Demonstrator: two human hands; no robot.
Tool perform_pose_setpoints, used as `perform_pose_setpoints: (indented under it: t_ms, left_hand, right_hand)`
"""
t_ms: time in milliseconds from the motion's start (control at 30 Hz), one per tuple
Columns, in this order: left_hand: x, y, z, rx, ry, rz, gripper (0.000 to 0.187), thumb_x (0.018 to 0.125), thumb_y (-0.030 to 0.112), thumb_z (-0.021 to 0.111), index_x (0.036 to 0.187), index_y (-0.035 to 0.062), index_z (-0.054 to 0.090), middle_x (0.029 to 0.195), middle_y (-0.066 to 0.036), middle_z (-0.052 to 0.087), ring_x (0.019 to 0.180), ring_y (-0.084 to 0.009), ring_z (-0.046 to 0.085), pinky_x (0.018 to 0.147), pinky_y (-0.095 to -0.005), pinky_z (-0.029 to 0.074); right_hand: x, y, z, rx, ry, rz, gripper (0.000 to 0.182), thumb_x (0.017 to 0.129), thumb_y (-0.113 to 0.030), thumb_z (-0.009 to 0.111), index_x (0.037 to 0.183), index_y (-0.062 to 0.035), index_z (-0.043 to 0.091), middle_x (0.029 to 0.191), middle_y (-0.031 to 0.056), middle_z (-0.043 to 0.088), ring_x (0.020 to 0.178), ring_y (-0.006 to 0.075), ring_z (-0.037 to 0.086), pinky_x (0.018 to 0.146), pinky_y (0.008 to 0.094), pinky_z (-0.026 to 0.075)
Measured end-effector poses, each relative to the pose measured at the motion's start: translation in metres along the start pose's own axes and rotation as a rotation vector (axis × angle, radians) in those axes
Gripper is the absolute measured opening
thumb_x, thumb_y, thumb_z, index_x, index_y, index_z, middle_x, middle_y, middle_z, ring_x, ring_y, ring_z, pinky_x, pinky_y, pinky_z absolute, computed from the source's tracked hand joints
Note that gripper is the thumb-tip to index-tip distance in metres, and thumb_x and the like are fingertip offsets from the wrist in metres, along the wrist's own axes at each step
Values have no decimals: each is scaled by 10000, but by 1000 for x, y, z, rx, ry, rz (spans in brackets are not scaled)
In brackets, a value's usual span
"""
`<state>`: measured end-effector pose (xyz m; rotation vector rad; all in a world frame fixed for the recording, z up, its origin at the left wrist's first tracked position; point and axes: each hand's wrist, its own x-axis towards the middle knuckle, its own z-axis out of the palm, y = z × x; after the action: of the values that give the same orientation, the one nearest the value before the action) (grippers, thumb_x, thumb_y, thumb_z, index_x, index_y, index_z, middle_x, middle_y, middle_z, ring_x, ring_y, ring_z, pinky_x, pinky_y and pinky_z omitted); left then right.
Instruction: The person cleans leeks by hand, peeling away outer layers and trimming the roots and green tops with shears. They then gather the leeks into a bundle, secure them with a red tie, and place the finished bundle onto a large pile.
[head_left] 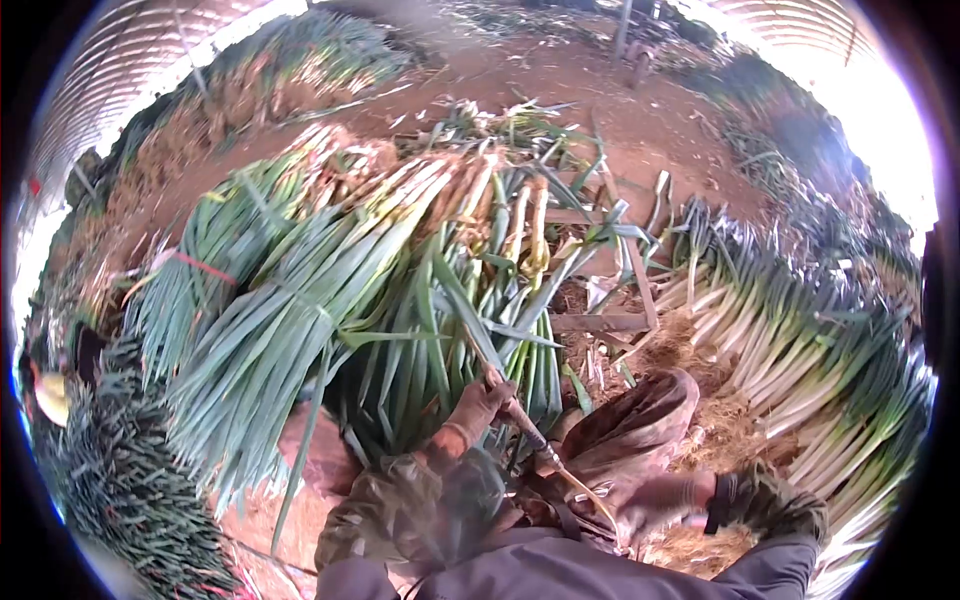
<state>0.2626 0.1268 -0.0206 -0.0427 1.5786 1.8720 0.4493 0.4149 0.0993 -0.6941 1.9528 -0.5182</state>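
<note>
My left hand (pixel 478 410), in a brownish glove, is closed around the stalk of a long green onion (pixel 528 428). Its green leaves point up and away over the pile, and its thin pale lower end slants down to the right across my lap. Close to that lower end is my right hand (pixel 655 500), also gloved, with curled fingers. Blur hides what the right fingers hold. Just beyond my left hand, a large heap of green onions (pixel 290 310) lies with leaves toward me and root ends facing away.
A wooden frame (pixel 640 275) stands beyond my knee (pixel 640 420). On the right lies a long row of pale-stalked green onions (pixel 780 360). Dark green leaves (pixel 130 480) fill the lower left. More bundles (pixel 290 75) line the far left, across the brown soil floor (pixel 540 75).
</note>
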Motion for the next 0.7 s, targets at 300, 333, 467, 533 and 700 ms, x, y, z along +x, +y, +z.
perform_pose_setpoints:
  t_ms: [300, 333, 467, 533, 700]
  left_hand:
    - [18, 57, 62, 94, -256, 180, 280, 913, 238, 730, 1010, 29, 572, 821, -17, 586, 693, -99, 556, 594, -251, 473]
    - [24, 63, 63, 92, -247, 158, 262, 910, 230, 731, 981, 30, 576, 790, -8, 575, 674, -92, 546, 588, -250, 466]
    - [34, 65, 68, 138, -218, 54, 433, 908, 365, 734, 1138, 21, 606, 809, 36, 555, 693, -63, 500, 611, -224, 409]
    - [48, 55, 72, 184, -292, 89, 469, 907, 414, 735, 1126, 15, 619, 837, 33, 563, 697, -65, 500, 618, -228, 414]
    - [103, 38, 53, 871, 192, 338, 650, 866, 545, 712, 1168, -26, 641, 1058, -187, 700, 853, -252, 707, 747, -380, 562]
  right_hand:
    - [123, 32, -53, 331, 1065, -100, 896, 744, -254, 825, 1444, 42, 350, 1244, 273, 606, 1192, 372, 601, 997, 426, 481]
    - [136, 33, -52, 648, 1005, -106, 876, 737, -213, 824, 1439, 30, 361, 1230, 262, 616, 1171, 355, 619, 979, 412, 494]
    - [143, 39, -39, 703, 1164, 57, 794, 724, -146, 806, 1402, 20, 427, 1196, 218, 640, 1122, 314, 646, 941, 364, 509]
    - [141, 40, -34, 660, 1165, 79, 778, 723, -137, 800, 1394, 18, 438, 1193, 210, 641, 1117, 307, 648, 939, 355, 510]
    - [124, 66, -58, 583, 1533, 454, 719, 737, -67, 689, 1419, -23, 469, 918, 218, 682, 795, 296, 705, 729, 362, 553]
